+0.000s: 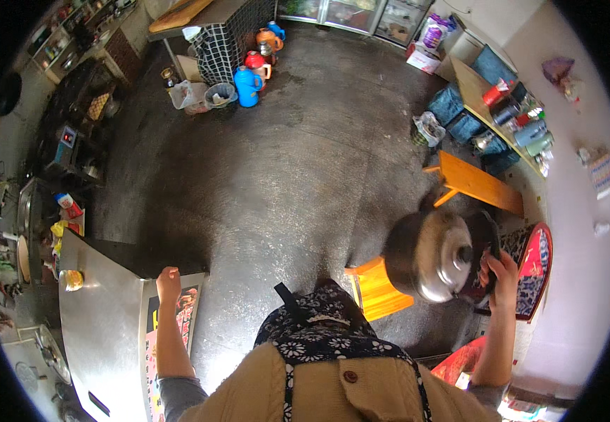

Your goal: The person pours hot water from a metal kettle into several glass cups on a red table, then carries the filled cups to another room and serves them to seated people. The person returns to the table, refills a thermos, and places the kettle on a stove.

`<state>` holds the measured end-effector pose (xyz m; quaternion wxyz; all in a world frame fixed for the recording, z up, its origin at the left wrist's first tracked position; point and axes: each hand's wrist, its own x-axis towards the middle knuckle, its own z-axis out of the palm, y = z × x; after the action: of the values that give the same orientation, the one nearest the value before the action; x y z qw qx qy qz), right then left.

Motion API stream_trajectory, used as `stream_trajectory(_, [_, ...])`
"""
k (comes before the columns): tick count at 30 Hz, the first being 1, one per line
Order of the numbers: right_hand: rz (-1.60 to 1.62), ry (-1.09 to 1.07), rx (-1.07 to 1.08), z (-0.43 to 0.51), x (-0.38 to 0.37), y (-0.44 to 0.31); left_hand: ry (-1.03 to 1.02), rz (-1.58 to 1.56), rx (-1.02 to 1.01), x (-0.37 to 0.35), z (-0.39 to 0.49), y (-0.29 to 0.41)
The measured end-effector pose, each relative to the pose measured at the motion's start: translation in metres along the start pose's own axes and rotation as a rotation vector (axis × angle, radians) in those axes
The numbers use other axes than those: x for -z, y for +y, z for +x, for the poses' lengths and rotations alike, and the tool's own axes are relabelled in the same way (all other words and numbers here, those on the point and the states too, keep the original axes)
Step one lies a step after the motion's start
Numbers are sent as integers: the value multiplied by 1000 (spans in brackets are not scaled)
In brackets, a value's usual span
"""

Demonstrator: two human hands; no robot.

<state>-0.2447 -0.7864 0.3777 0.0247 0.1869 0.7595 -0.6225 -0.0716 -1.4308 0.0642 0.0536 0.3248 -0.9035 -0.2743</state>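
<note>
My right hand [500,279] is closed around the edge of a dark round pan or pot [479,227], whose exact kind I cannot tell. Just left of it, a large dark pot [405,253] is tilted sideways, its shiny steel lid [444,258] with a black knob facing right towards that hand. Whether the pot and the pan are joined is unclear. My left hand [169,285] is curled into a fist beside the corner of a stainless-steel counter [102,306]; nothing shows in it. A dark floral apron [321,332] covers my front.
A wooden stool [384,287] stands below the pot, with an orange wooden bench [479,182] beyond. Thermos flasks [247,87] and bins [219,96] line the far floor. At right, a table [468,95] bears several flasks. A red-rimmed patterned chair back [537,269] is near my right hand.
</note>
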Motion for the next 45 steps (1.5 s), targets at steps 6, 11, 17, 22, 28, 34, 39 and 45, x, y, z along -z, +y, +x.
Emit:
stream_trajectory(6, [-85, -319, 9, 154, -150, -10, -91, -228, 81, -15, 87, 52])
stream_trajectory(11, [-334, -574, 177, 238, -268, -34, 21, 226, -100, -21, 159, -40])
stream_trajectory(17, [-308, -443, 208, 303, -312, -75, -197, 398, 63, -55, 277, -24])
stream_trajectory(22, [-237, -178, 191, 338, -290, -51, -300, 544, -248, -77, 421, 10])
stream_trajectory(28, [-189, 237, 22, 349, -217, -72, -590, -99, -261, -186, 598, 245])
stream_trajectory(34, [-128, 509, -79, 363, -129, -43, -814, -388, -649, -310, 619, 561])
stream_trajectory(39, [-142, 714, -279, 377, -46, -9, -874, -223, -963, -419, 505, 807])
stream_trajectory(45, [-48, 929, -287, 406, 47, 20, -1070, -222, -1287, -513, 351, 1037])
